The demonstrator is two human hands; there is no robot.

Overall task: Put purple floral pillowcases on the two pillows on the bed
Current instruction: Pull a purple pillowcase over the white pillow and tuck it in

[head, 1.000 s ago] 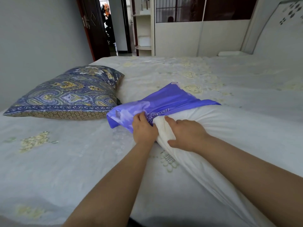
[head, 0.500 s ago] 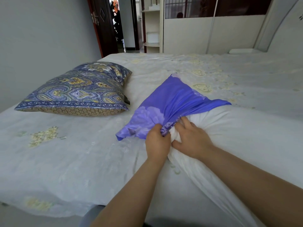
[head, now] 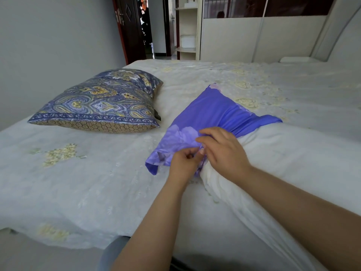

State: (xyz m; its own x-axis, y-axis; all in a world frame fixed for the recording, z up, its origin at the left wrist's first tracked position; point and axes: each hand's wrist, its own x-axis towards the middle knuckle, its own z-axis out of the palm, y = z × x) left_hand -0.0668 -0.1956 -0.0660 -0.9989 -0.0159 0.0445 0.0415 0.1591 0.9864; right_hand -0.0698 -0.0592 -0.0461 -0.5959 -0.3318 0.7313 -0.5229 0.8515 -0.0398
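Two hands on the job, both yours, meeting at the open edge of the pillowcase [head: 213, 118]: your left hand [head: 184, 165] has fingers curled, pinching the purple hem between thumb and fingertips; your right hand [head: 224, 151] lies over the end of the white pillow [head: 283, 153], fingers bent down onto the bunched fabric right where cloth meets pillow, thumb tip against the left hand's fingers. Can't tell if the right hand truly grips the fabric or just presses it. Pillowcase is purple with a pale flower print, lies mid-bed, partly flat on the sheet [head: 78, 182], its far corner pointing away from you, its right side pulled up onto the pillow's end. Only that end of the pillow sits under the case; the rest is bare white and runs toward you along the right side of the bed. Second pillow [head: 101, 102], in a blue paisley cover with a honeycomb-pattern side band, lies to the left near the wall [head: 48, 36], well apart from the hands. Dark door [head: 129, 28] stands open beyond the bed
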